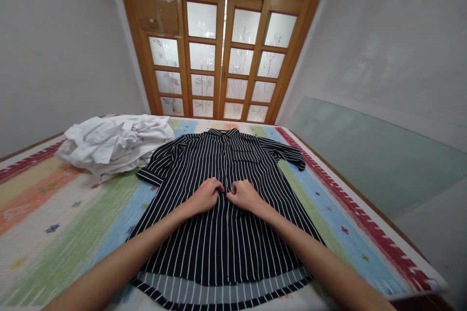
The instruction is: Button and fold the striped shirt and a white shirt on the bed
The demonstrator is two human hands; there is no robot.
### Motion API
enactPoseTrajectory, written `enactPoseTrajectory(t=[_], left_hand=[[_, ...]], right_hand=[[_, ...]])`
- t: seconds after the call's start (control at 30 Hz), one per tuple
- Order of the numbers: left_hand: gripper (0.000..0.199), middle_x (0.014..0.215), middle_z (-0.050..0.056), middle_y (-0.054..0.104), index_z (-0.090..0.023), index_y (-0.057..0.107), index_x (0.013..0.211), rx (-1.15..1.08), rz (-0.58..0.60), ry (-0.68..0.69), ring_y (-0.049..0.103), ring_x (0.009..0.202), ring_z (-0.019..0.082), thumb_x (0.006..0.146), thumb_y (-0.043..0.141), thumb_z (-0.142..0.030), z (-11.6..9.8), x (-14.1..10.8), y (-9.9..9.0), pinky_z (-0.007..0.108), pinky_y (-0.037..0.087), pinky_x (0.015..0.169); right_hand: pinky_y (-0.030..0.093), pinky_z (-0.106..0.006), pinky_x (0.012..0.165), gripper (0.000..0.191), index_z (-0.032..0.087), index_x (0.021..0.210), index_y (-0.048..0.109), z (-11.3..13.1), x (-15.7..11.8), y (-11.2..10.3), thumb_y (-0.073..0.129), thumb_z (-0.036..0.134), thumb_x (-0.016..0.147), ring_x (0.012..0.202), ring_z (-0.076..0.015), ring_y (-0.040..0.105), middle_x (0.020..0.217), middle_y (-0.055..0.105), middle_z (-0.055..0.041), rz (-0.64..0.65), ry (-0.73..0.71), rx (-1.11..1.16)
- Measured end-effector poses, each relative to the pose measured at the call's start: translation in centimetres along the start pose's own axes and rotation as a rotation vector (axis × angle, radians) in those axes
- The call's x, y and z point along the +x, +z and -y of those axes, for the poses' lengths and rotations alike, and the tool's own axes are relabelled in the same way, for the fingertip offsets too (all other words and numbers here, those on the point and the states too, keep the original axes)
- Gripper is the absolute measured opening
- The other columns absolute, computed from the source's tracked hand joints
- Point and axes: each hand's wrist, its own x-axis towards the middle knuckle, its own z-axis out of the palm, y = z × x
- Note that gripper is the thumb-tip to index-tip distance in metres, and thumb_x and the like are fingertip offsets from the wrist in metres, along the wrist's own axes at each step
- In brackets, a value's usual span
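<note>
A black short-sleeved shirt (189, 248) with white stripes lies face up and spread out, its collar (223, 132) at the far end and its curved hem towards me. My left hand (208, 194) and my right hand (245, 194) meet at the front placket, about halfway down. The fingers of both are curled closed on the fabric at the placket, knuckles up. Whether a button sits between the fingertips is too small to make out. Past the hem, the paler inside of the shirt's back shows.
A heap of white cloth (116, 143) lies to the left of the shirt. Beneath everything is a colourful striped cover (54, 252) with small flower marks. Wooden doors with glass panes (219, 53) stand behind, and a pale green panel (365, 150) leans along the right wall.
</note>
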Motion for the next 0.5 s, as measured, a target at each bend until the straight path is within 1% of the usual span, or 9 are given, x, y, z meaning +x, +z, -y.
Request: enactPoseTrajectory(t=[0.1,0.2,0.27,0.37,0.5], left_hand=[[0.023,0.09,0.004,0.064,-0.017,0.07,0.086,0.03,0.023,0.008,0.06,0.091,0.019,0.081,0.05,-0.008,-0.5,-0.1,-0.1,0.033,0.047,0.088],[0.018,0.09,0.004,0.064,-0.019,0.071,0.091,0.04,0.042,0.023,0.059,0.089,0.019,0.082,0.056,-0.017,-1.2,0.0,-0.1,0.033,0.047,0.085],[0.018,0.088,0.003,0.064,-0.02,0.072,0.094,0.043,0.055,0.028,0.059,0.087,0.019,0.083,0.057,-0.02,-1.6,0.1,-0.1,0.032,0.047,0.084],[0.019,0.087,0.003,0.064,-0.02,0.073,0.093,0.045,0.082,0.041,0.06,0.085,0.018,0.083,0.058,-0.021,-2.2,0.4,0.1,0.031,0.046,0.083],[0.016,0.085,0.003,0.064,-0.019,0.073,0.086,0.036,0.096,0.039,0.06,0.081,0.017,0.08,0.059,-0.018,-2.5,0.8,0.3,0.031,0.046,0.082]], right_hand=[[0.038,-0.023,0.055,0.016,0.017,0.06,0.058,-0.4,-0.1,-0.4,0.057,0.018,0.076,0.057,-0.0134,0.058,0.059,0.063,-0.002,0.039,-0.008,0.118],[0.039,-0.02,0.047,0.015,0.017,0.066,0.058,-1.2,-0.4,-0.7,0.052,0.017,0.079,0.044,-0.01,0.055,0.054,0.06,0.0024,0.14,0.04,0.363],[0.037,-0.018,0.041,0.014,0.018,0.068,0.058,-1.9,-0.5,-0.7,0.049,0.017,0.079,0.039,-0.009,0.053,0.051,0.057,0.0048,0.182,0.07,0.499],[0.036,-0.017,0.038,0.012,0.017,0.07,0.058,-2.8,-0.7,-0.2,0.049,0.018,0.078,0.038,-0.008,0.053,0.053,0.056,0.0055,0.167,0.058,0.615],[0.036,-0.016,0.039,0.012,0.017,0.071,0.058,-3.5,-0.7,0.4,0.05,0.022,0.078,0.039,-0.0067,0.051,0.057,0.059,0.0047,0.145,0.027,0.723]])
